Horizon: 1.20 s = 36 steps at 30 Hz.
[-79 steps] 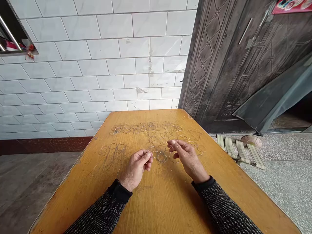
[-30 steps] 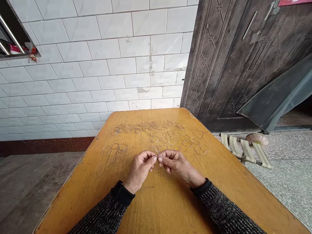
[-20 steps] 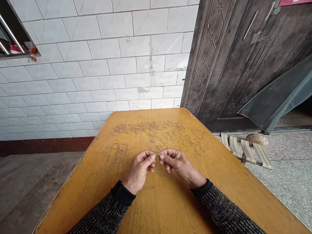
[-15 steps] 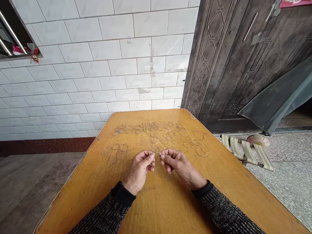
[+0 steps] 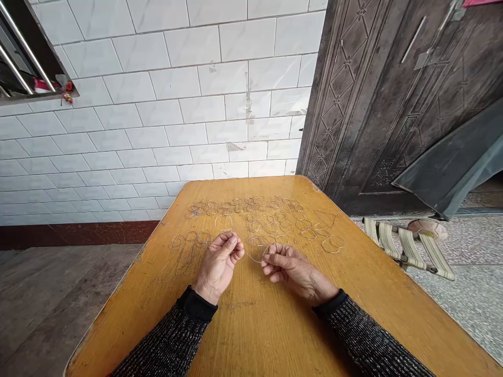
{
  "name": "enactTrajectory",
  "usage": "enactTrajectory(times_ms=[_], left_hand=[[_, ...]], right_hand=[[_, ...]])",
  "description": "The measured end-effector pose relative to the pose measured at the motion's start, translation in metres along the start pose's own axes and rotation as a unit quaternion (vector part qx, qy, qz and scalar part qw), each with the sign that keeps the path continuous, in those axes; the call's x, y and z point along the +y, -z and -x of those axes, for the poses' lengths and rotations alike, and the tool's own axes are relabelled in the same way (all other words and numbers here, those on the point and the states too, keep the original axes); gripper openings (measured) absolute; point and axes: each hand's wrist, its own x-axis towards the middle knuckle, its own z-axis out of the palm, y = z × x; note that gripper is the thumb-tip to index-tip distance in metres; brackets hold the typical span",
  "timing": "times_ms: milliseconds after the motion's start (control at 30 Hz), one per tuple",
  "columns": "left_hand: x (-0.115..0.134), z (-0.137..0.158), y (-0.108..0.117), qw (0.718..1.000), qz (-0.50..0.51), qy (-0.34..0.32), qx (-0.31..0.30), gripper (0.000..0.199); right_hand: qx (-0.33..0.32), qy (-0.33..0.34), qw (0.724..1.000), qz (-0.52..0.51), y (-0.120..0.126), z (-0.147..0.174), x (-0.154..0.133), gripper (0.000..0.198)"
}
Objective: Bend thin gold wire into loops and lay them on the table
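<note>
Between my two hands runs a thin, pale wire (image 5: 253,258), sagging slightly. My left hand (image 5: 220,262) pinches it between thumb and fingertips, and a round loop of wire stands up beyond those fingers. At the other end, my right hand (image 5: 288,264) grips the wire with thumb and forefinger. Both hands hover over the middle of a wooden table (image 5: 251,335). Past them lie several looped wire shapes (image 5: 271,225), thin and partly overlapping. Left of my left hand are more wire loops (image 5: 190,241) with long trailing ends.
A white tiled wall (image 5: 188,110) rises behind the table's far edge. To the right stand a dark patterned door (image 5: 365,115) and a grey hanging sheet (image 5: 448,157). A low strapped stool (image 5: 408,246) and a round ball-like object (image 5: 428,229) are on the floor there.
My hands have drawn apart, the left shifting left, so more wire shows between them. A wire loop now stands above my left fingertips. The view has shifted slightly.
</note>
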Motion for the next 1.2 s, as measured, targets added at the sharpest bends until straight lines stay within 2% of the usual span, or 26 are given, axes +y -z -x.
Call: enactTrajectory(times_ms=[67, 100, 133, 200, 267, 300, 333, 400, 500, 600, 667, 733, 833, 967, 1033, 1100, 1200], left_hand=[[0.002, -0.002, 0.002, 1.0, -0.009, -0.008, 0.007, 0.025], [0.002, -0.002, 0.003, 1.0, -0.018, -0.012, 0.01, 0.026], [0.002, -0.003, 0.003, 0.999, -0.028, -0.014, 0.013, 0.026], [0.001, -0.003, 0.004, 0.999, -0.044, -0.013, 0.018, 0.025], [-0.001, -0.003, 0.004, 0.999, -0.05, -0.009, 0.015, 0.024], [-0.001, -0.002, 0.004, 0.999, -0.05, -0.006, 0.012, 0.023], [-0.001, -0.002, 0.003, 0.999, -0.049, -0.002, 0.008, 0.023], [0.001, -0.001, 0.003, 0.999, -0.041, 0.013, -0.004, 0.021], [0.006, -0.001, 0.004, 0.998, -0.022, 0.046, -0.03, 0.024], [0.011, -0.002, 0.005, 0.997, -0.024, 0.049, -0.05, 0.028], [0.012, -0.002, 0.004, 0.997, -0.043, 0.025, -0.05, 0.025], [0.012, -0.001, 0.003, 0.997, -0.061, -0.006, -0.04, 0.022], [0.01, -0.002, 0.001, 0.996, -0.071, -0.039, -0.026, 0.021], [0.007, -0.003, 0.001, 0.994, -0.086, -0.074, -0.005, 0.019], [0.007, -0.004, 0.003, 0.993, -0.083, -0.084, -0.001, 0.019], [0.007, -0.005, 0.004, 0.995, -0.071, -0.073, -0.009, 0.019], [0.008, -0.006, 0.005, 0.997, -0.06, -0.04, -0.025, 0.019]], right_hand=[[-0.004, 0.058, 0.991, 0.118, 0.001, 0.0, 0.003, 0.026], [0.01, 0.114, 0.973, 0.203, 0.001, 0.0, 0.004, 0.023], [0.033, 0.182, 0.937, 0.297, 0.002, 0.001, 0.003, 0.02], [0.069, 0.314, 0.818, 0.477, 0.002, 0.004, -0.001, 0.013], [0.074, 0.404, 0.699, 0.586, 0.001, 0.006, -0.005, 0.01], [0.074, 0.432, 0.655, 0.615, 0.001, 0.006, -0.006, 0.011], [0.074, 0.453, 0.625, 0.632, 0.001, 0.006, -0.007, 0.012], [0.081, 0.469, 0.594, 0.649, 0.0, 0.005, -0.006, 0.017], [0.088, 0.458, 0.581, 0.667, 0.0, 0.004, -0.003, 0.021], [0.083, 0.44, 0.586, 0.675, -0.001, 0.006, -0.001, 0.023], [0.073, 0.418, 0.612, 0.668, -0.003, 0.009, 0.0, 0.025], [0.06, 0.373, 0.663, 0.647, -0.005, 0.012, 0.001, 0.026], [0.033, 0.305, 0.755, 0.58, -0.011, 0.014, 0.004, 0.027], [0.019, 0.259, 0.864, 0.432, -0.022, 0.015, 0.01, 0.024], [-0.007, 0.21, 0.916, 0.341, -0.028, 0.015, 0.013, 0.026], [-0.033, 0.162, 0.95, 0.265, -0.032, 0.014, 0.015, 0.027], [-0.044, 0.131, 0.968, 0.21, -0.032, 0.013, 0.016, 0.026]])
